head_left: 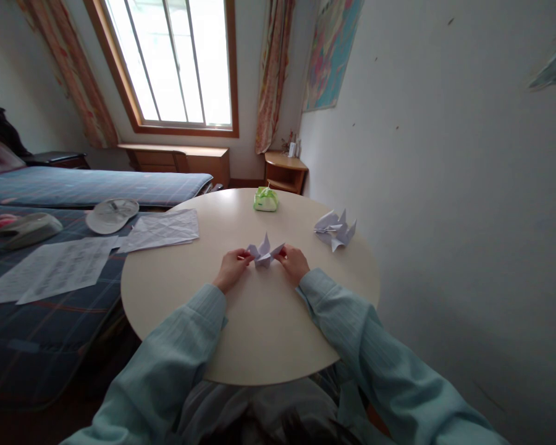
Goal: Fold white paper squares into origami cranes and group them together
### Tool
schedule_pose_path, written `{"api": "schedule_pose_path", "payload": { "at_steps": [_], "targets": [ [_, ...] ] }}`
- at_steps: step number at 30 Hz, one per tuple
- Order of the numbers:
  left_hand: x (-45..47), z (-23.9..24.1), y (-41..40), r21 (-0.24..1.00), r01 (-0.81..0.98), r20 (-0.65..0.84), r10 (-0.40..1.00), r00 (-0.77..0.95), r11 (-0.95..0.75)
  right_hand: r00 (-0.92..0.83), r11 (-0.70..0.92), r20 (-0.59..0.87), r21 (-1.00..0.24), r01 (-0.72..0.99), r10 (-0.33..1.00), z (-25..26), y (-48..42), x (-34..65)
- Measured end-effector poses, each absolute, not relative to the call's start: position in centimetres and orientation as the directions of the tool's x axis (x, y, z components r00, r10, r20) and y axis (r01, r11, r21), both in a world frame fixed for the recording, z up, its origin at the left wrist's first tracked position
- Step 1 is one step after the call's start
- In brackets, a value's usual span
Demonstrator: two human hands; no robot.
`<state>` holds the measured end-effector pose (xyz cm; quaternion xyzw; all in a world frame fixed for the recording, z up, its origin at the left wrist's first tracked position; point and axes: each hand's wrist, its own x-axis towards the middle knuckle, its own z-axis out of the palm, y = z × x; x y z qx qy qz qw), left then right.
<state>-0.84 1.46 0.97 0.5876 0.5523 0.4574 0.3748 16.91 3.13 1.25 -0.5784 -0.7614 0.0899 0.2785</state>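
Between my hands, over the middle of the round table (241, 340), is a folded white paper crane (264, 254) with a pointed piece standing up at its centre. My left hand (234, 268) pinches its left tip. The right tip is pinched by my right hand (294, 264). Fingers of both hands are closed on the paper, and the fingertips are partly hidden. Farther right on the table lie more folded white paper cranes (336, 228), close together so that I cannot tell them fully apart.
A green tissue packet (265, 199) is at the table's far side. Creased white sheets (162, 230) overlap the left edge. On the bed (41, 334) are printed sheets (65, 269) and a white cap (112, 215). A wall (467, 216) runs along the right.
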Motion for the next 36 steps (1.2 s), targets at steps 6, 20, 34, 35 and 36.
{"api": "schedule_pose_path", "payload": {
  "at_steps": [6, 20, 34, 35, 36],
  "targets": [
    [-1.0, 0.6, 1.9, 0.939, 0.312, 0.165, 0.985, -0.049, -0.142, -0.230, 0.453, 0.438, -0.516, 0.727, 0.869, 0.9, 3.6, 17.2],
    [-1.3, -0.2, 2.3, 0.922, 0.379, 0.105, 0.993, -0.061, -0.074, 0.410, 0.331, 0.777, -0.592, 0.735, 0.478, 1.8, 5.9, 24.1],
    [-1.2, -0.1, 2.3, 0.911, 0.404, 0.119, 0.990, -0.070, -0.080, 0.780, -0.065, 0.606, -0.782, 0.620, 0.152, 1.6, 5.7, 34.8],
    [-1.2, -0.1, 2.3, 0.909, 0.408, 0.119, 0.990, -0.071, -0.081, 0.793, -0.127, 0.587, -0.784, 0.607, 0.163, 1.5, 5.7, 35.1],
    [-1.2, -0.1, 2.3, 0.909, 0.409, 0.119, 0.990, -0.070, -0.080, 0.807, -0.195, 0.559, -0.784, 0.590, 0.193, 1.4, 5.7, 35.4]
  ]
}}
